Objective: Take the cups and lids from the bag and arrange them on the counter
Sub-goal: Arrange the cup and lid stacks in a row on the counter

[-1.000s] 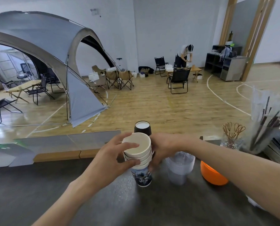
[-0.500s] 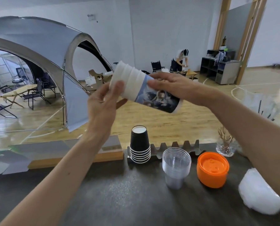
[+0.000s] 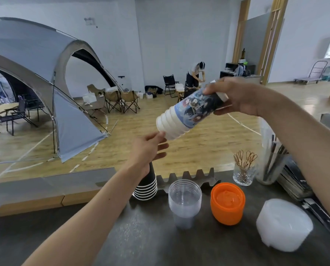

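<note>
Since half a sec ago the L hand (image 3: 148, 148) has come off the printed paper cup stack (image 3: 187, 114) and dropped below it, fingers loose & holding nothing, tips just at the lowest rim. R hand (image 3: 237, 96) grips the stack's base end, tilted in mid-air above the counter (image 3: 122, 237), rims pointing down-left. On the counter, L to R: black cup stack (image 3: 146, 187) behind the L wrist, clear plastic cups (image 3: 184, 200), orange lids (image 3: 227, 203), whitish lid pile (image 3: 284, 225).
</note>
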The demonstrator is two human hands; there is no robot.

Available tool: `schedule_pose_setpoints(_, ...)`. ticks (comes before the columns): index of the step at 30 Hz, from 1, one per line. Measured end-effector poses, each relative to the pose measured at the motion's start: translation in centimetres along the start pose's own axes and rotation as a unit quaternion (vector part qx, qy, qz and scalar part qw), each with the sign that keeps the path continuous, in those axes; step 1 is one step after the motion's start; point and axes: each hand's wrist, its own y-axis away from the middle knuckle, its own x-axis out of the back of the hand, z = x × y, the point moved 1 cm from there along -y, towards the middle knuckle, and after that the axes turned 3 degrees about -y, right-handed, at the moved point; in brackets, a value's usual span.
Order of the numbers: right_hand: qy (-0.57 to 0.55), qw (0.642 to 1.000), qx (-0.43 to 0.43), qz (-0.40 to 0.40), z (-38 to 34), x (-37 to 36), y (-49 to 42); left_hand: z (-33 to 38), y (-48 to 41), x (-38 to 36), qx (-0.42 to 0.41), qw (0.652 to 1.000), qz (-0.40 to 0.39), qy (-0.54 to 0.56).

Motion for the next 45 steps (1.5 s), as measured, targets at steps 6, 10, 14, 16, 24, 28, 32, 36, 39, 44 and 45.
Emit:
schedule_pose_setpoints(6, 0.183, 0.969, 0.107, 0.128, 0.7, -2.9, -1.1, -1.7, 0.6, -0.1, 0.052, 0.994, -0.064, -0.076)
schedule_pose_setpoints(10, 0.241, 0.960, 0.115, 0.090, 2.5, -5.1, -1.8, -4.2, 0.5, 1.0, 0.176, 0.978, -0.111, -0.035)
schedule_pose_setpoints(14, 0.270, 0.955, 0.102, 0.064, 3.9, -6.9, -2.0, -6.9, 0.1, 2.3, 0.236, 0.965, -0.111, 0.009)
schedule_pose_setpoints(16, 0.275, 0.955, 0.101, 0.042, 4.6, -7.7, -2.2, -8.2, 0.0, 2.5, 0.243, 0.962, -0.120, 0.021)
schedule_pose_setpoints(24, 0.304, 0.949, 0.088, -0.002, 8.0, -10.1, -3.2, -11.9, 0.7, 2.1, 0.273, 0.954, -0.095, 0.080)
schedule_pose_setpoints(28, 0.300, 0.951, 0.073, -0.015, 9.6, -10.8, -3.3, -12.8, 1.1, 2.3, 0.282, 0.951, -0.095, 0.089)
schedule_pose_setpoints(32, 0.300, 0.951, 0.074, -0.024, 10.6, -11.3, -3.5, -13.5, 1.1, 2.1, 0.284, 0.950, -0.092, 0.097)
schedule_pose_setpoints(36, 0.303, 0.949, 0.079, -0.025, 10.8, -11.6, -3.6, -13.7, 1.2, 2.1, 0.281, 0.950, -0.088, 0.100)
schedule_pose_setpoints(39, 0.305, 0.948, 0.084, -0.022, 11.0, -11.7, -3.4, -13.7, 1.4, 2.3, 0.281, 0.951, -0.091, 0.095)
schedule_pose_setpoints(44, 0.310, 0.948, 0.063, -0.034, 10.8, -11.5, -2.9, -12.5, 2.6, 2.4, 0.271, 0.958, -0.088, 0.041)
schedule_pose_setpoints(45, 0.303, 0.951, 0.052, -0.042, 10.6, -11.3, -2.7, -12.0, 3.1, 2.5, 0.254, 0.964, -0.083, 0.007)
